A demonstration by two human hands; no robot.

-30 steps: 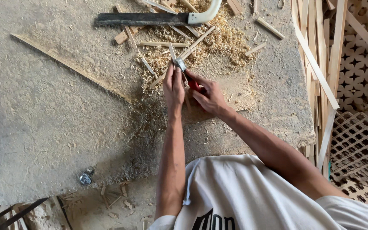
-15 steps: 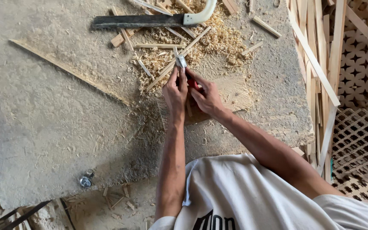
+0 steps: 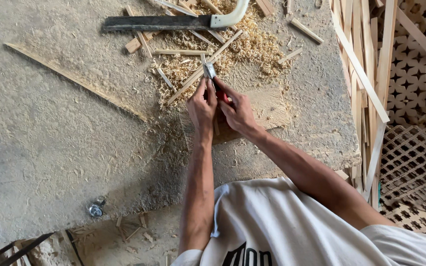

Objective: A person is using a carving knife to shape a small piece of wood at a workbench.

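**Both hands closed on a small knife over the shavings**

While bent over a dusty grey counter [image 3: 50, 148], holding a small red-handled knife [image 3: 211, 74] with both hands, metal blade tip poking up past the fingers. Left hand [image 3: 201, 106] wrapped shut on the near side of the knife, thumb pressed toward the blade; right hand [image 3: 237, 111] closed round the red handle, grip tight. Just beyond the blade tip, a heap of pale wood shavings [image 3: 232, 54] strewn with thin wooden sticks [image 3: 203, 69]. Under the hands, a flat wooden board [image 3: 272, 106] lying on the counter. Farther off, a long dark blade with a curved pale handle [image 3: 173, 22]. Near the counter's front edge, a small metal padlock [image 3: 95, 209]. Off to the right, stacked wooden slats [image 3: 366, 74] and lattice panels [image 3: 415, 148]
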